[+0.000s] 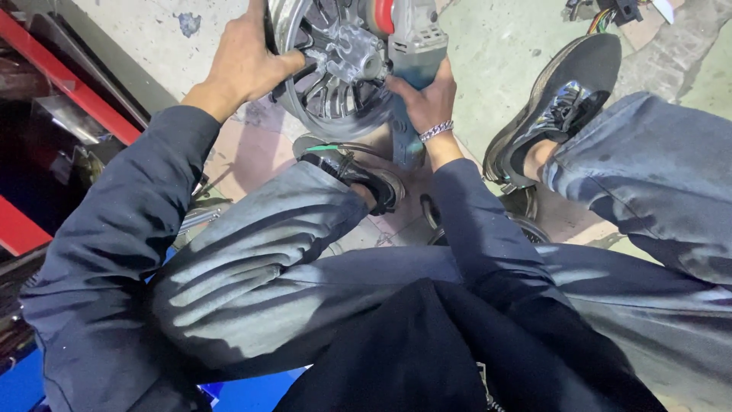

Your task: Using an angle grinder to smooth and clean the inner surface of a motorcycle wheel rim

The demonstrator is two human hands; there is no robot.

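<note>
Red metal rack frame at left, stained concrete floor, bundle of coloured wires at top right, blue surface at lower left

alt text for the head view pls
Seen from above, a seated person's left hand grips the rim of a silver spoked wheel while the right hand holds an angle grinder against it, over a concrete floor.

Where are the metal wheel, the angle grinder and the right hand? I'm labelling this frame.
metal wheel (335, 84), head view, on its spokes.
angle grinder (415, 38), head view, on its grey body.
right hand (427, 99), head view, on its back.
</note>
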